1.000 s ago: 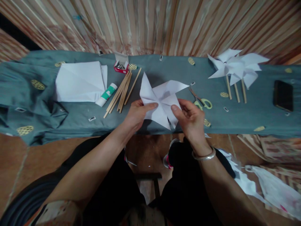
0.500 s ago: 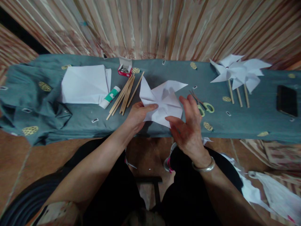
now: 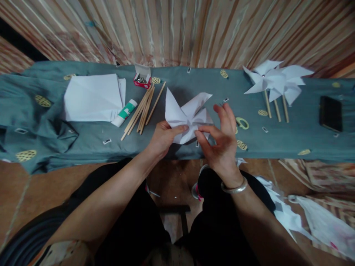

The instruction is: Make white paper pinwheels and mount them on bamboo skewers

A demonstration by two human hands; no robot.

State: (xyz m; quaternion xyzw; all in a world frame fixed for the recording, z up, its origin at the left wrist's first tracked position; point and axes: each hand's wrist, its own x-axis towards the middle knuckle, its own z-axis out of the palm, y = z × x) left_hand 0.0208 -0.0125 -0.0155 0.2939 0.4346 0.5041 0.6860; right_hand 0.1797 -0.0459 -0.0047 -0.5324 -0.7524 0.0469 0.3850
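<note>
A white paper pinwheel [image 3: 175, 109], its corners folded in toward the middle, is held just above the near part of the table. My left hand [image 3: 164, 139] grips its lower left side, with the thumb pressed flat near the centre. At the lower right of the paper, the thumb and index finger of my right hand [image 3: 222, 144] pinch a corner close to the middle; the other fingers are raised. Partly behind my right hand lie scissors with light green handles [image 3: 243, 124]. Several wooden sticks [image 3: 141, 112] rest left of the pinwheel.
A stack of white paper [image 3: 90, 98], a glue stick [image 3: 124, 113] and a small red box of metal pins [image 3: 142, 79] are on the left. Finished pinwheels [image 3: 273, 83] on sticks and a black phone [image 3: 331, 113] lie right. Paper scraps [image 3: 285, 214] are below the table.
My right hand has moved inward from the pinwheel's right edge, bringing a paper corner toward the centre. My left hand keeps its hold. The whole view has shifted slightly.
</note>
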